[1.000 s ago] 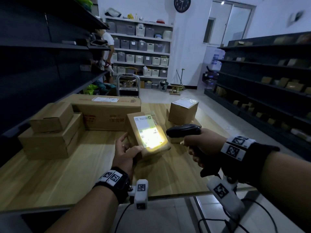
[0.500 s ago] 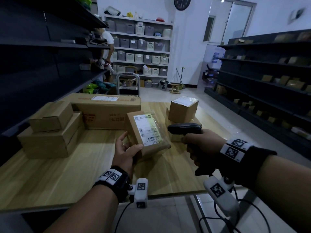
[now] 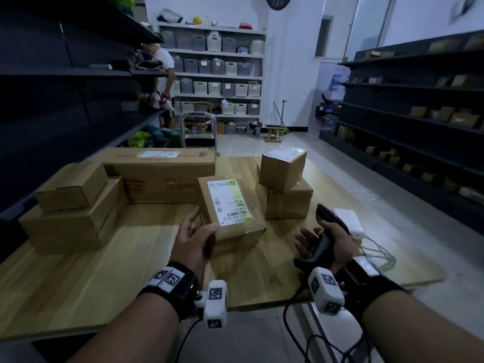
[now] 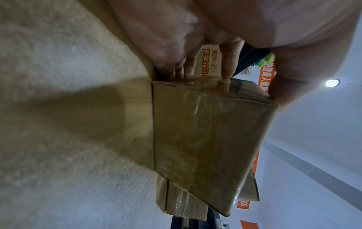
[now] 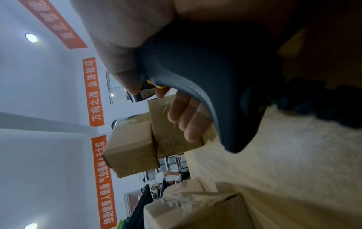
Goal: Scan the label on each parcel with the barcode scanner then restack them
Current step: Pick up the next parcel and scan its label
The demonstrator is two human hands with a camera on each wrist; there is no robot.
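A brown parcel with a white label on top sits tilted near the middle of the wooden table. My left hand grips its near left corner, thumb on top. In the left wrist view the fingers curl over the parcel's far edge. To the right, low over the table, my right hand holds the black barcode scanner by its handle, head tipped up. The right wrist view shows the scanner in my palm, fingers loosely round it. No scan light falls on the label.
Two stacked boxes stand just right of the parcel. A long carton lies at the back and another stack at the left. A white device with cables sits at the right edge. A person stands by the far shelves.
The scan light on the label has gone out. My right hand has dropped the scanner down and to the right, away from the parcel. The left hand still holds the parcel.
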